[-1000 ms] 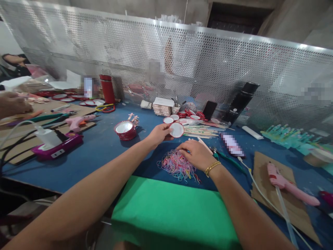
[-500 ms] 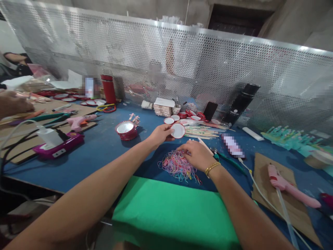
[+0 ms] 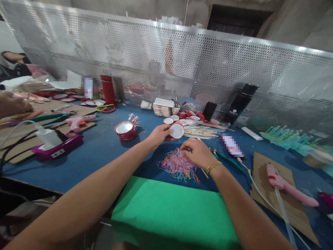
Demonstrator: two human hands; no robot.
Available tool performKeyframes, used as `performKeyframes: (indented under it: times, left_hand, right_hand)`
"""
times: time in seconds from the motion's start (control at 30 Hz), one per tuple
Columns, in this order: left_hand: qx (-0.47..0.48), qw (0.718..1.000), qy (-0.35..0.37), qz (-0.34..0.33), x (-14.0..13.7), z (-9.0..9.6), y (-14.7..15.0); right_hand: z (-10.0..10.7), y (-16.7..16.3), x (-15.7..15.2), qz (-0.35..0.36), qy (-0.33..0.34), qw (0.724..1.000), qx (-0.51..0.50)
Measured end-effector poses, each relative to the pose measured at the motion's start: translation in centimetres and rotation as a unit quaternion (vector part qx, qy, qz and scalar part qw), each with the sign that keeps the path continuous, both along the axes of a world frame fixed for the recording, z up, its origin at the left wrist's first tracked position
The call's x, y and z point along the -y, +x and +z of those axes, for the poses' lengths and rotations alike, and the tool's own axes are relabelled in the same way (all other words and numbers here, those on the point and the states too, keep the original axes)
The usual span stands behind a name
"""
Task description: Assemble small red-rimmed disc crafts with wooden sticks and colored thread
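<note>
My left hand (image 3: 161,134) grips a small round white disc with a red rim (image 3: 177,131) by its left edge, held up above the blue table. Just to the right and lower, my right hand (image 3: 196,151), with a gold bracelet at the wrist, hovers at the upper right edge of a pile of colourful thin strings (image 3: 177,165). Its thumb and fingertips are pinched together; whatever is between them is too small to make out. A stack of red-rimmed discs (image 3: 127,136) stands left of my left forearm.
Green cloth (image 3: 169,211) hangs at the front edge. Right are green-handled pliers (image 3: 231,161), a phone (image 3: 232,145) and a pink glue gun (image 3: 286,187) on cardboard. Wooden sticks (image 3: 200,132) lie behind my hands. A purple power strip (image 3: 58,147) and another person's hand (image 3: 14,104) are at left.
My right hand has shifted slightly, its fingers drawing closer together at the edge of the string pile. My left hand still holds the disc in nearly the same place.
</note>
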State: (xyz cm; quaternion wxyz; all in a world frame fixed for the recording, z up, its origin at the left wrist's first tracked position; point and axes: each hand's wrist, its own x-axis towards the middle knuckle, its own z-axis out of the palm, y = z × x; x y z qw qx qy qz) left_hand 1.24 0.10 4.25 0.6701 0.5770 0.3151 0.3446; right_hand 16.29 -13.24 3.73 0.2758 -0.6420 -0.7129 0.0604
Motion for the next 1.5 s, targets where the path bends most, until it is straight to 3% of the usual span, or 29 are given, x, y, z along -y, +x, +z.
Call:
performKeyframes:
  times: [0.27, 0.6, 0.83, 1.1, 1.37, 1.5]
  left_hand:
    - [-0.011, 1.0, 0.027, 0.011, 0.5, 0.4, -0.1]
    - [-0.031, 0.999, 0.009, -0.036, 1.5, 0.6, 0.1]
    - [-0.045, 0.995, 0.064, -0.054, 2.0, 0.5, 0.3]
    - [-0.12, 0.953, 0.263, -0.087, 1.5, -0.3, 0.5]
    - [-0.115, 0.962, 0.228, -0.09, 0.9, -0.6, 0.4]
    - [-0.129, 0.949, 0.241, -0.158, 0.8, 0.4, -0.4]
  right_hand:
    - [-0.3, 0.1, -0.2, -0.021, 0.004, 0.988, -0.154]
    - [0.0, 0.1, -0.3, -0.056, 0.031, 0.974, -0.219]
    - [-0.2, 0.4, -0.5, -0.085, 0.064, 0.973, -0.206]
    - [0.0, 0.3, -0.4, -0.1, 0.077, 0.973, -0.193]
    - [0.2, 0.6, -0.3, -0.106, 0.097, 0.97, -0.196]
    - [0.7, 0.7, 0.0, -0.102, 0.109, 0.968, -0.201]
